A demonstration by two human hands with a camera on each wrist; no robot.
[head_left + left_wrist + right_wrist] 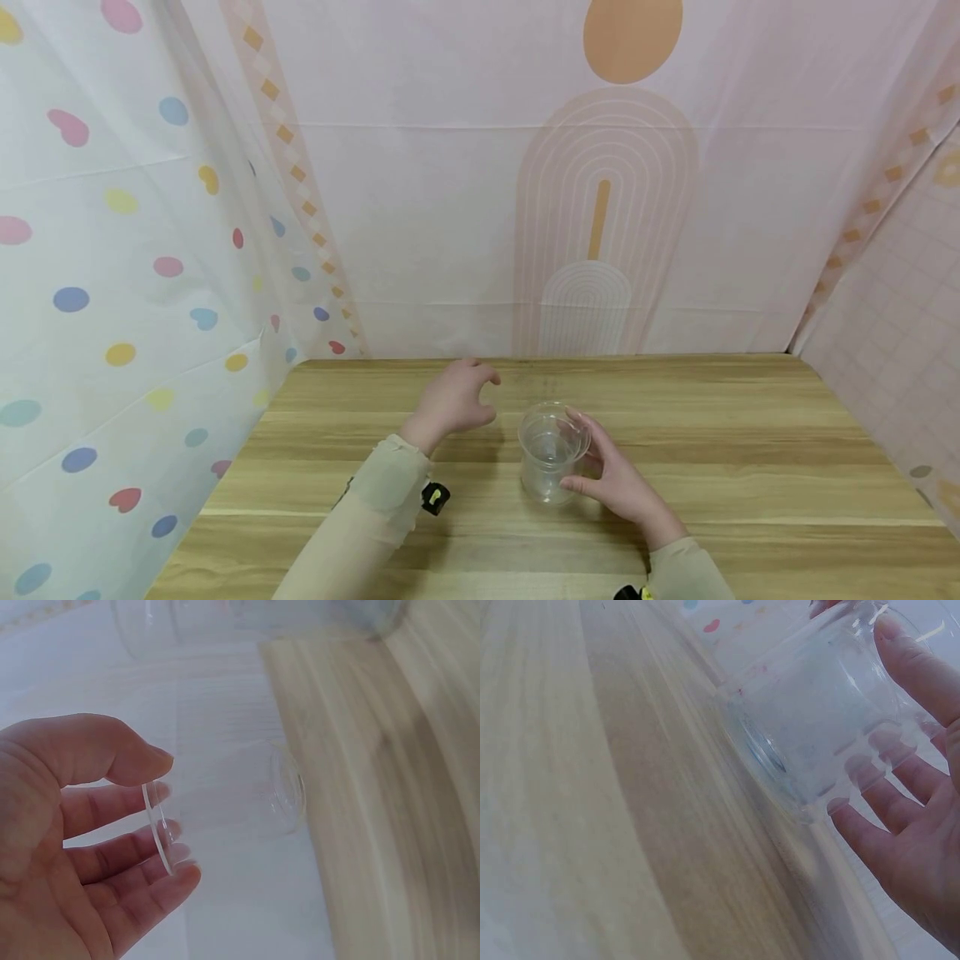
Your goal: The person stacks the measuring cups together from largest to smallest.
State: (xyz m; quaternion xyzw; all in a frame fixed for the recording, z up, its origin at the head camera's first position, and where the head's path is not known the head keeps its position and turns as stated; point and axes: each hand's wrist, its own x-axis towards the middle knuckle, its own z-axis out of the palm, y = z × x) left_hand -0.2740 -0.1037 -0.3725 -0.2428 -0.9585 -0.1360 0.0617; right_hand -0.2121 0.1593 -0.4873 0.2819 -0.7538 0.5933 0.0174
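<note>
My right hand [618, 483] grips a clear plastic cup [551, 458] upright on the table, thumb on its near side and fingers behind. In the right wrist view, the thumb lies by this cup's rim and the fingertips [859, 772] lie along its wall. To the left, my left hand [457, 398] curls in a C shape over the table. Its thumb and fingers hold a second clear cup [289, 791] at the rim, as the left wrist view shows. That cup is almost invisible in the head view.
The wood-grain table [750, 467] reaches back to a pale printed curtain [420, 217]. A polka-dot curtain [135, 275] hangs on the left and a grid-patterned one [892, 333] on the right. Black wrist straps [435, 497] sit at both sleeves.
</note>
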